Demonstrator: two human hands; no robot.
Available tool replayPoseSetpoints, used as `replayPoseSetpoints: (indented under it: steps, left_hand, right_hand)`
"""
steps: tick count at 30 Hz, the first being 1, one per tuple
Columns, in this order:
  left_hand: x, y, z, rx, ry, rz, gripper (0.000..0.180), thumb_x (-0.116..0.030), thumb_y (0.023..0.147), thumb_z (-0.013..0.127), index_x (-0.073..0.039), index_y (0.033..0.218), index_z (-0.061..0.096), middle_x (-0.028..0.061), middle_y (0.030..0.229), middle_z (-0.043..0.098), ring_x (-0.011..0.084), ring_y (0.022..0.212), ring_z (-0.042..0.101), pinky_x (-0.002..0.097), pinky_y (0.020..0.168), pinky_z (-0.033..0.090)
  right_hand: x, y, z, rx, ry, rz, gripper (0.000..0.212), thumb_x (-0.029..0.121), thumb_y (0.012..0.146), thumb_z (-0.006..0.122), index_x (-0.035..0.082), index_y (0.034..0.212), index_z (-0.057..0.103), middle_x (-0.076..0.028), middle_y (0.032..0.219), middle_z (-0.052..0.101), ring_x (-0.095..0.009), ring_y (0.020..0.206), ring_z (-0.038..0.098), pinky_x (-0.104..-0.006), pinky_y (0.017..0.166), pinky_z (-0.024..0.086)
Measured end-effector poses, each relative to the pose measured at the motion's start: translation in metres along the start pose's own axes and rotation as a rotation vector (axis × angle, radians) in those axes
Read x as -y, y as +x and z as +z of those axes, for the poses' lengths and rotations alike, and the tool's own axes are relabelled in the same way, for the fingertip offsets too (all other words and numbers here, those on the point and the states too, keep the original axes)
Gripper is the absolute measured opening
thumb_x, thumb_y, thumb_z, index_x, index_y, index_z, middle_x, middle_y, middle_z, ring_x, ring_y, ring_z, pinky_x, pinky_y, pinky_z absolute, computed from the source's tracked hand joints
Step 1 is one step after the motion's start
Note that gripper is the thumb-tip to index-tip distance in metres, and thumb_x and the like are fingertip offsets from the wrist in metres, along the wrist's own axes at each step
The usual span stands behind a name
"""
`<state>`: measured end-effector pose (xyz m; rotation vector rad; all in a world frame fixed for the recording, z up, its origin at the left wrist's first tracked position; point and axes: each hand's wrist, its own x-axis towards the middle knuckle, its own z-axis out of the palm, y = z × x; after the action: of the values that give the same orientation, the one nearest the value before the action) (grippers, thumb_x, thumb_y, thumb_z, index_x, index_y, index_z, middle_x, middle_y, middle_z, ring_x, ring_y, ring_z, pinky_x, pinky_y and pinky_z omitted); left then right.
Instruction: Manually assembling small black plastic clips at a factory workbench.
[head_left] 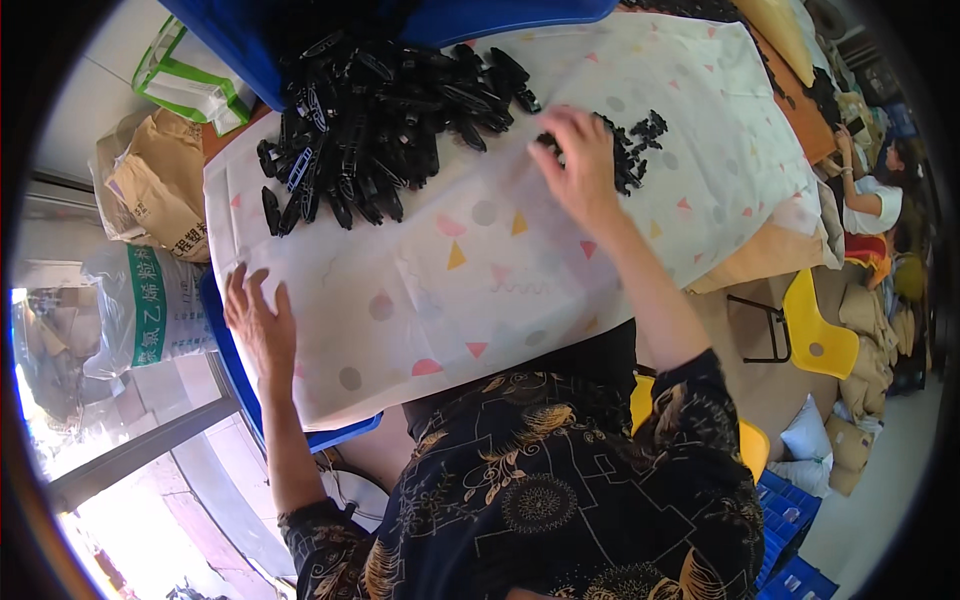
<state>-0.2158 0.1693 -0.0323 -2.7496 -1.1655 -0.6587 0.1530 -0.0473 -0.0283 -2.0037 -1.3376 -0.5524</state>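
Note:
My left hand (261, 318) hovers near the left edge of the table, fingers apart and nothing in it. Over the left side of a small heap of little black plastic parts (632, 150) is my right hand (580, 165), its fingers bent downward. Whether those fingers grip a part is hidden. A larger pile of long black plastic pieces (375, 120) spreads over the far left part of the table, between my two hands. Beneath everything lies a white tablecloth (480, 310) printed with pink, yellow and grey shapes.
A blue bin (230, 45) tips toward the black pile at the far edge. Paper and plastic sacks (150, 180) stand left of the table. At right are a yellow chair (815, 325), blue crates (790, 510) and a seated person (875, 205) at another work spot.

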Motion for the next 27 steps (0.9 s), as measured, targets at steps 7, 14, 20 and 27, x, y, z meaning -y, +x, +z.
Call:
replayPoseSetpoints:
  steps: [7,14,20,27]
  left_hand:
    - [-0.038,0.024,0.041,-0.144,-0.189,-0.090,0.028,-0.017,0.084,0.061,-0.007,0.110,0.055,0.0147,0.125,0.049,0.0343,0.117,0.046,0.0456,0.098,0.035]
    - [-0.043,0.022,0.047,-0.141,-0.258,-0.176,0.030,-0.018,0.083,0.061,-0.005,0.110,0.055,0.0155,0.120,0.053,0.0342,0.113,0.048,0.0416,0.096,0.038]
    - [-0.043,0.023,0.042,-0.084,-0.327,-0.240,0.030,-0.020,0.083,0.061,-0.006,0.109,0.057,0.0145,0.117,0.054,0.0317,0.111,0.050,0.0403,0.095,0.038]
    - [-0.030,0.026,0.054,-0.098,-0.393,-0.264,0.025,-0.019,0.081,0.062,-0.004,0.102,0.059,0.0127,0.109,0.059,0.0319,0.104,0.054,0.0402,0.091,0.040]
  right_hand:
    - [-0.085,0.083,0.060,0.271,0.301,0.261,0.053,0.045,0.090,0.054,0.006,0.125,0.051,-0.018,0.125,0.052,-0.036,0.115,0.049,-0.0392,0.098,0.038]
    - [-0.087,0.118,0.128,0.362,0.263,0.309,0.062,0.055,0.088,0.049,0.007,0.126,0.052,-0.016,0.125,0.055,-0.033,0.115,0.051,-0.0364,0.098,0.039]
    - [-0.037,0.092,0.138,0.150,0.084,0.315,0.042,0.045,0.085,0.057,0.010,0.107,0.064,-0.017,0.109,0.060,-0.037,0.095,0.059,-0.0428,0.082,0.048]
    - [-0.006,0.046,0.081,0.272,0.440,0.236,0.054,0.037,0.085,0.063,0.002,0.123,0.050,-0.024,0.119,0.051,-0.038,0.110,0.052,-0.0406,0.095,0.042]
